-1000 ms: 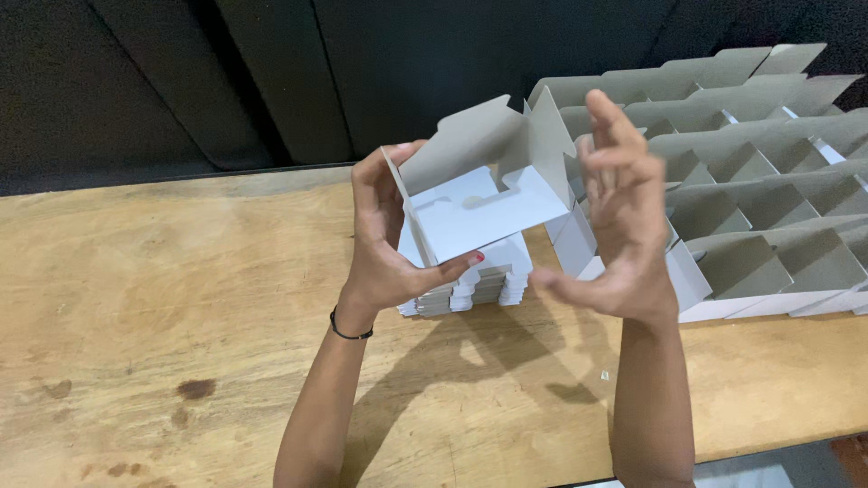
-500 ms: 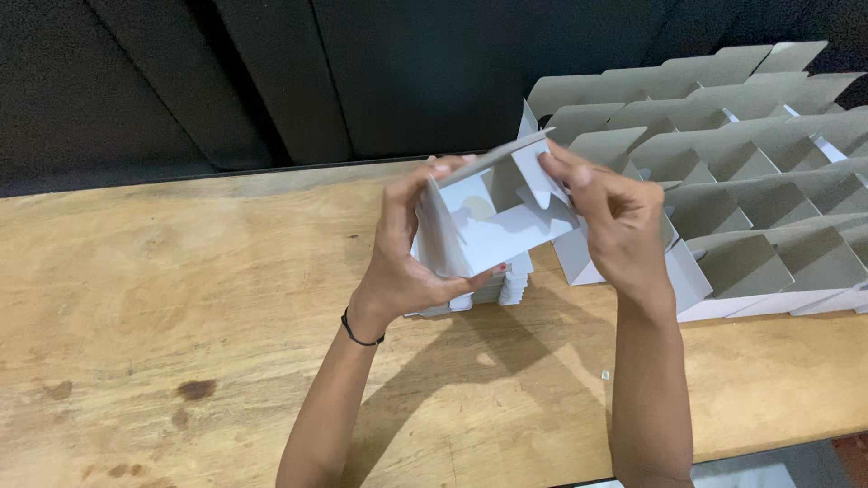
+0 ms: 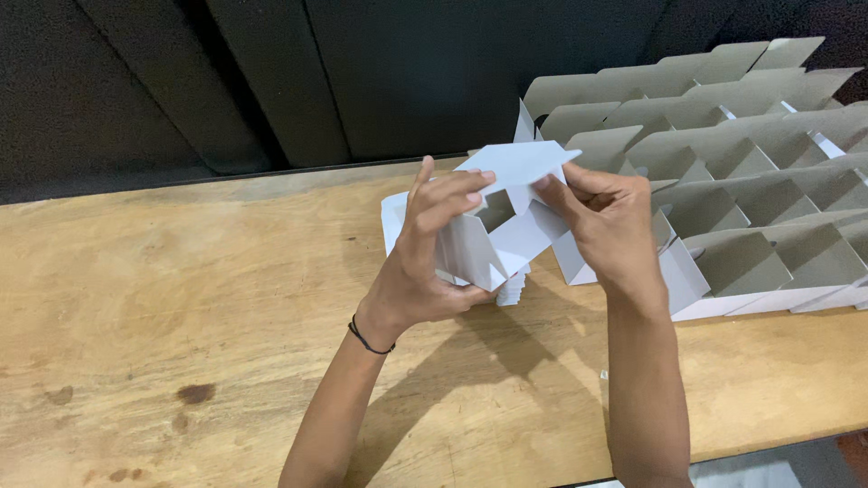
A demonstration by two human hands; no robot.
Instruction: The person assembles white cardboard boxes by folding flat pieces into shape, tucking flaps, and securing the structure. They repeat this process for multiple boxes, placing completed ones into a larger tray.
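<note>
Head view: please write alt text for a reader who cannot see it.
Two bare hands, left hand and right hand, hold a partly folded white cardboard box above a wooden table. Rows of open folded boxes stand at the right, a small stack of flat blanks lies beneath.

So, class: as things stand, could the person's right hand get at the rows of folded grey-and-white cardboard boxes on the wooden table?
Probably yes. The rows of folded boxes lie just beside the right hand, with nothing between. But that hand and the left hand both grip the half-folded white cardboard box, so it would have to let go.
</note>
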